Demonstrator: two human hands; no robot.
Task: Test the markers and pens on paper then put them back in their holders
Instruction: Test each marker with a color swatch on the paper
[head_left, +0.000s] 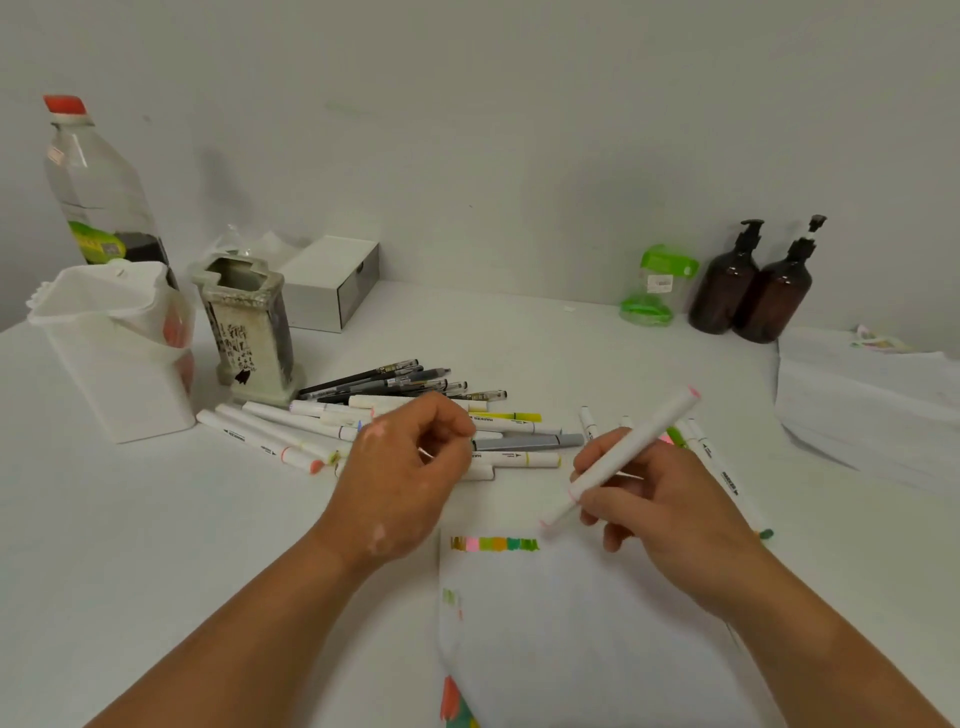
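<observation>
At the near edge of the white counter (156, 545), a sheet of paper (582, 639) lay between my forearms, a short row of colour swatches (493, 544) running along its top edge in olive, pink, orange and green. My right hand (654, 499) gripped a white marker (631, 460) between thumb and curled fingers, its barrel slanting up to the right and its lower tip poised just off the right end of the swatch row. My left hand (410, 467) hovered beside the paper's top-left corner with its fingers curled in towards the palm; whether it held anything, I could not tell. Just beyond both hands, loose white markers (291, 431) lay scattered flat on the counter, with a cluster of black pens (395, 382) fanned out behind them and a few more markers (719, 467) lying past my right hand. To the left stood the two holders, a white plastic holder (119, 374) and, beside it, a square ceramic holder (249, 332) with dark writing. A stack of paper (872, 405) sat at the right. Along the wall were a clear plastic bottle (98, 192) with a red cap, a white box (332, 283), a green container (657, 286) and two brown pump bottles (753, 296) touching one another.
</observation>
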